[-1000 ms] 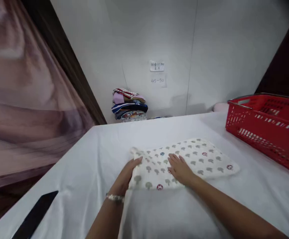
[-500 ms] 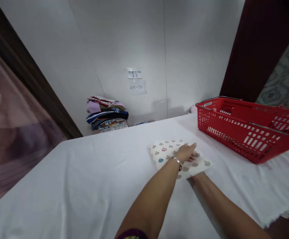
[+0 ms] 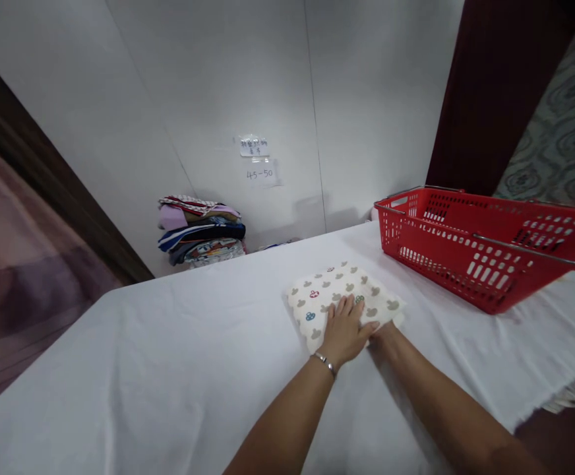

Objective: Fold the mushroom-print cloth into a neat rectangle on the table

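Note:
A folded cream cloth (image 3: 334,285) with a print of grey, red, blue and green mushrooms lies on the white-covered table. My left hand (image 3: 345,330), with a bracelet at the wrist, rests flat on its near part, fingers stretched out over the print. From the right, my right hand (image 3: 384,334) reaches beneath the cloth's near right edge. Its fingers are hidden under the fabric, so I cannot see whether they grip it.
A red plastic basket (image 3: 440,254) with metal handles stands on the white tablecloth (image 3: 208,356) at the right. A stack of folded clothes (image 3: 201,231) sits beyond the far edge. Paper labels (image 3: 260,173) are on the wall, and a pinkish curtain (image 3: 25,277) hangs at the left.
My left hand has moved back toward me and flattened, fingers now spread on the cloth. The right hand stays under the cloth. The view has shifted slightly to the right.

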The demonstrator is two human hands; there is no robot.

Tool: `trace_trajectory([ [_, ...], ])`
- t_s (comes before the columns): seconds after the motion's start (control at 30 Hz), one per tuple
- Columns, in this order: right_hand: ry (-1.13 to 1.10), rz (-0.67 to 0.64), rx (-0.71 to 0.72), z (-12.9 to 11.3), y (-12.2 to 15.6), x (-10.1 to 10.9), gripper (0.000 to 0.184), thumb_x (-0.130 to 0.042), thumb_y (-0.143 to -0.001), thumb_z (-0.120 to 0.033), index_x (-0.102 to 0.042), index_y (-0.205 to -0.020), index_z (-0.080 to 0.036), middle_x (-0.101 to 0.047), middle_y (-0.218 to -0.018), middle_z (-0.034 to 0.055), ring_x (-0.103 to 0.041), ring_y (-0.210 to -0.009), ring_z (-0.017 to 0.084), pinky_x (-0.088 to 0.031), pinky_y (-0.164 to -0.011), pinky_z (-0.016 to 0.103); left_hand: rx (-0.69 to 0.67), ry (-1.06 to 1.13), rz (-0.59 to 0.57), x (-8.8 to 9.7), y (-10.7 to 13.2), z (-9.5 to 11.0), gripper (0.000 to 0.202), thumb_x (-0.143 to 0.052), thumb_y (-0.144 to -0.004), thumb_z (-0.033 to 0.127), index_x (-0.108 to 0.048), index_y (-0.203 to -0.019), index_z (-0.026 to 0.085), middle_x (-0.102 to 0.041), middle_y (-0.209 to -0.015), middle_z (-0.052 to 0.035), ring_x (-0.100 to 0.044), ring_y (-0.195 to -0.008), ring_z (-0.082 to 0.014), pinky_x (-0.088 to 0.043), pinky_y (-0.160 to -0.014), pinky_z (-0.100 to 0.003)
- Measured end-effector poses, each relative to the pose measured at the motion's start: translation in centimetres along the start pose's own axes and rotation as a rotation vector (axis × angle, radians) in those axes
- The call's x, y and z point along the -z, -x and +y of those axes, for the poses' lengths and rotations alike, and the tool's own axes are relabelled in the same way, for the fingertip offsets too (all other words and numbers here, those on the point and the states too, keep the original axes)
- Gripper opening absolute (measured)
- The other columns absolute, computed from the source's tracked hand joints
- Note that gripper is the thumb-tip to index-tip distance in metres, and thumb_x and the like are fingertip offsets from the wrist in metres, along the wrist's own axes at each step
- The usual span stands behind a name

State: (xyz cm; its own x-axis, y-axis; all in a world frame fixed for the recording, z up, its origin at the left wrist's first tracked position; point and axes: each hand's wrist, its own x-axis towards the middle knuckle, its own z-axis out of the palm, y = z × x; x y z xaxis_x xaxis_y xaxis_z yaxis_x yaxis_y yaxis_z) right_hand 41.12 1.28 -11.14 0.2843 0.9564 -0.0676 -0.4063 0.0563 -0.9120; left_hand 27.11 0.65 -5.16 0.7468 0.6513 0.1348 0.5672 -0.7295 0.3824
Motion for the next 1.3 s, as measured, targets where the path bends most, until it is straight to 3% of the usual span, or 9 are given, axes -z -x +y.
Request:
trace_trajectory([
  [0.13,-0.14,0.038,-0.122,-2.5,1.3,2.2,0.073,-0.017,-0.079,-0.07,-0.058,-0.109,-0.017,-0.068,-0.097,0.0144,-0.056,-0.104,0.031,-0.041,-0.089,0.048,-0.032,-0.098,-0.051,-2.0,-0.9,-0.5,0.066,-0.024,-0.085,0.062,-0.032,-0.137,0.023,-0.03,-0.146,-0.0077,-0.021,-0.135,-0.0272,-0.016,-0.108,-0.053],
  [0.23,-0.197,0.086,-0.231,-4.8,3.0,3.3,0.058,-0.034,-0.082,-0.061,-0.055,-0.112,-0.016,-0.068,-0.095,0.0131,-0.062,-0.091,0.028,-0.047,-0.079,0.044,-0.064,-0.144,-0.022,-2.6,-0.8,-0.8,0.066,-0.026,-0.084,0.063,-0.034,-0.136,0.023,-0.032,-0.144,-0.0083,-0.022,-0.134,-0.0278,-0.016,-0.108,-0.053],
  [0.3,-0.07,0.117,-0.243,-6.1,3.8,3.9,0.051,-0.05,-0.08,-0.051,-0.051,-0.119,-0.017,-0.068,-0.094,0.0102,-0.063,-0.083,0.025,-0.049,-0.072,0.037,-0.064,-0.151,-0.009,-2.6,-0.6,-0.7,0.065,-0.028,-0.085,0.062,-0.036,-0.135,0.022,-0.034,-0.143,-0.0089,-0.024,-0.133,-0.028,-0.017,-0.107,-0.054],
  [0.43,0.439,0.127,-0.182,-7.4,3.8,4.9,0.074,-0.07,-0.069,-0.037,-0.039,-0.134,-0.022,-0.067,-0.093,0.0049,-0.061,-0.071,0.018,-0.048,-0.062,0.029,-0.098,-0.16,0.035,-1.9,0.6,0.0,0.06,-0.038,-0.084,0.057,-0.04,-0.131,0.02,-0.038,-0.141,-0.0093,-0.025,-0.133,-0.0275,-0.013,-0.109,-0.053],
  [0.5,0.64,0.096,-0.138,-7.5,2.9,5.3,0.076,-0.073,-0.065,-0.03,-0.042,-0.133,-0.019,-0.067,-0.089,0.0042,-0.06,-0.069,0.016,-0.047,-0.063,0.027,-0.118,-0.169,0.085,-1.5,1.7,0.0,0.057,-0.045,-0.082,0.05,-0.041,-0.131,0.019,-0.039,-0.14,-0.0097,-0.025,-0.133,-0.0275,-0.008,-0.111,-0.053],
  [0.67,0.812,0.076,0.058,-6.6,0.2,5.8,0.059,-0.06,-0.074,-0.03,-0.048,-0.129,-0.017,-0.067,-0.095,0.005,-0.062,-0.079,0.018,-0.049,-0.07,0.028,0.008,-0.168,0.166,-0.9,4.6,-1.1,0.052,-0.05,-0.079,0.027,-0.04,-0.13,0.019,-0.043,-0.136,-0.0093,-0.03,-0.13,-0.0269,-0.009,-0.111,-0.051],
  [0.83,1.167,0.192,0.059,-5.1,-0.3,6.4,0.048,-0.059,-0.072,-0.027,-0.057,-0.119,-0.016,-0.067,-0.102,0.0079,-0.06,-0.094,0.025,-0.046,-0.082,0.034,0.078,-0.169,0.148,-0.9,6.5,-2.3,0.057,-0.043,-0.076,0.011,-0.038,-0.132,0.019,-0.039,-0.14,-0.0061,-0.025,-0.134,-0.0233,-0.017,-0.11,-0.047],
  [1.07,1.446,0.212,0.129,-4.5,1.4,6.2,0.044,-0.049,-0.081,-0.035,-0.055,-0.121,-0.019,-0.058,-0.118,0.0115,-0.051,-0.112,0.028,-0.038,-0.092,0.037,0.128,-0.147,0.135,-1.6,7.5,-2.7,0.054,-0.039,-0.076,0.005,-0.044,-0.128,0.02,-0.037,-0.142,-0.0042,-0.022,-0.135,-0.0211,-0.024,-0.108,-0.044],
  [1.3,1.525,0.201,-0.013,-4.6,1.6,7.1,0.06,-0.044,-0.083,-0.045,-0.043,-0.132,-0.01,-0.057,-0.121,0.0173,-0.054,-0.11,0.029,-0.04,-0.089,0.037,0.208,-0.03,0.225,-2.3,7.5,-3.4,0.055,-0.046,-0.074,0.007,-0.044,-0.128,0.019,-0.027,-0.147,-0.0062,-0.013,-0.138,-0.0223,-0.034,-0.104,-0.042],
])
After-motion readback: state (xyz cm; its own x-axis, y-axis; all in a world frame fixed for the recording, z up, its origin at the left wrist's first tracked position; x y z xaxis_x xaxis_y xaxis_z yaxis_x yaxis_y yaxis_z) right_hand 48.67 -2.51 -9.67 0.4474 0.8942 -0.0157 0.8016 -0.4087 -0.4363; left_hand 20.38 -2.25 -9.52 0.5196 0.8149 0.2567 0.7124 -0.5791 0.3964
